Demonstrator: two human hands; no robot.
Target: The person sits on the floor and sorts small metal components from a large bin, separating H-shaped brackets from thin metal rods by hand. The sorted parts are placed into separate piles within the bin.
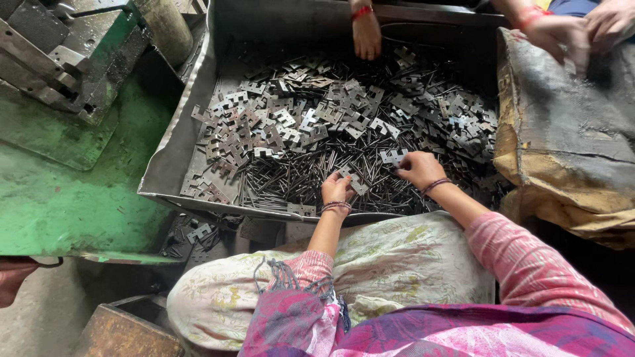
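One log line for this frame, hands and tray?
left hand: on hinge plate | right hand: on hinge plate | tray: plates, pins | other hands: far rim

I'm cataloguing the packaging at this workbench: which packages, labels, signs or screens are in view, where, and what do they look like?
Sack: right of the metal tray, a slumped, soiled grey-and-tan bag; another person's hands rest on its top.
No labels, signs or screens show.
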